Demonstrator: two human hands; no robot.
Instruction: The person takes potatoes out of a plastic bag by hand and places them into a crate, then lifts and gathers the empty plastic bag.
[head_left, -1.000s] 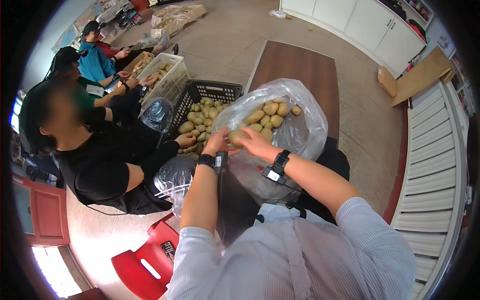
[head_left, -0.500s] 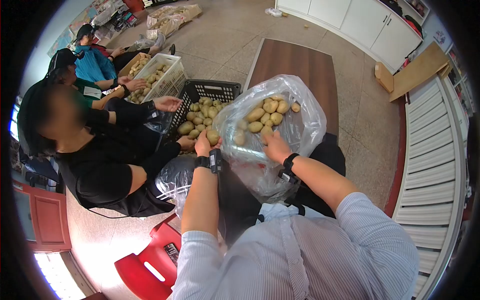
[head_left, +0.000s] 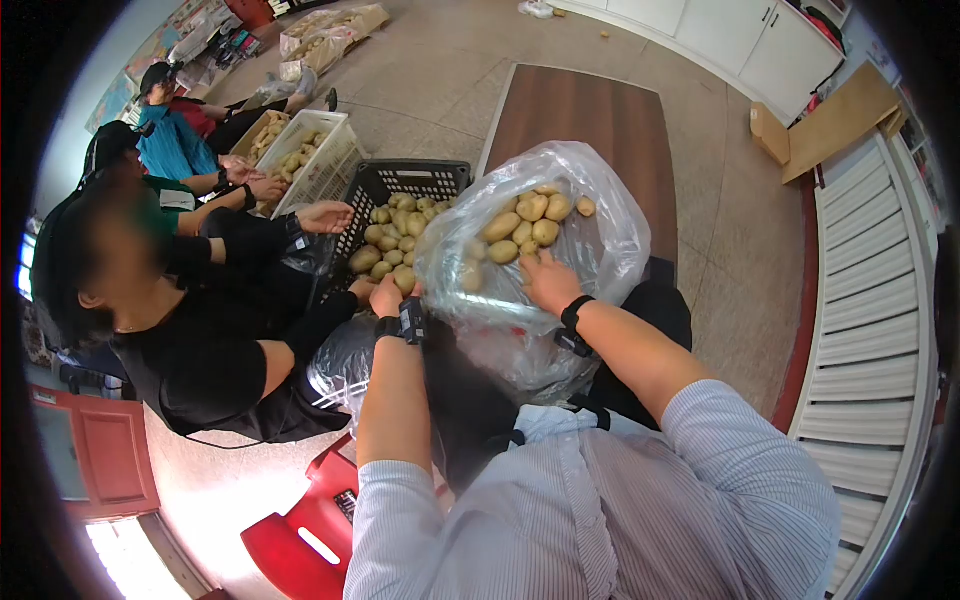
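Note:
My left hand is closed around a potato at the near edge of the black crate, which is filled with several more potatoes. Inside the clear plastic bag, a pile of potatoes lies toward the far side. My right hand reaches into the bag's mouth, its fingers stretched out with the tips against the nearest potato of the pile. Bag film partly hides the potatoes on the left of the pile.
Beside me on the left sits a person in black, with a hand over the crate. Farther along, two more people sit by a white crate of potatoes. A brown table supports the bag. A red chair stands at lower left.
My left hand has moved slightly left and toward the crate with its potato. My right hand has let go of a potato onto the pile. The people's hands at left have shifted slightly.

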